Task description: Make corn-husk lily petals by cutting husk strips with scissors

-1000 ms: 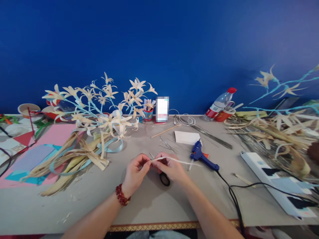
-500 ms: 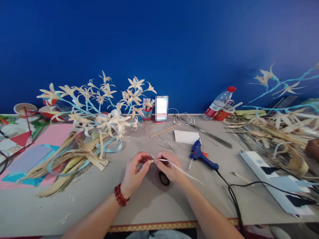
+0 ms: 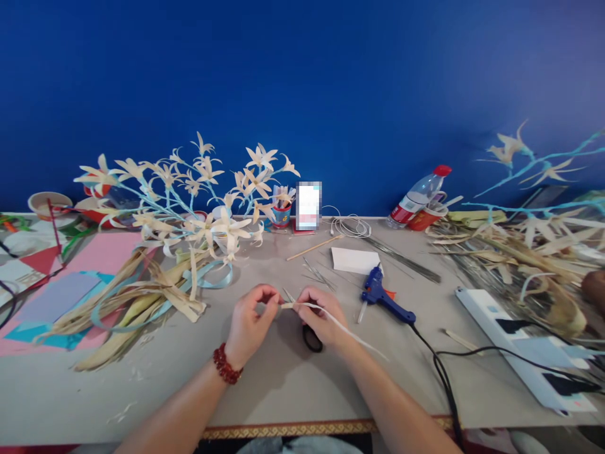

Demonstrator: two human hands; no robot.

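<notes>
My left hand [image 3: 255, 318], with a red bead bracelet at its wrist, has thumb and fingertips pinched at the end of a narrow pale strip [image 3: 352, 333]. Across from it, my right hand [image 3: 324, 315] is closed around the same strip, whose long tail hangs over the hand to the right. A pair of scissors [image 3: 312, 339] is also in my right hand: the dark handle loop shows below the palm, and the blade tips stick up between the hands. The strip looks like dried husk. How the right fingers sit on the scissors is partly hidden.
A blue glue gun [image 3: 380, 295] lies to the right by a white box [image 3: 355, 259], its cord running to a power strip [image 3: 515, 347]. Husk flowers [image 3: 227, 230] and dried husks [image 3: 137, 302] lie left. A phone [image 3: 308, 207] stands behind. Another person's hand [image 3: 593, 287] shows far right.
My left hand has shifted slightly left, away from the right hand, so more of the strip shows between them. My right hand stays almost in place.
</notes>
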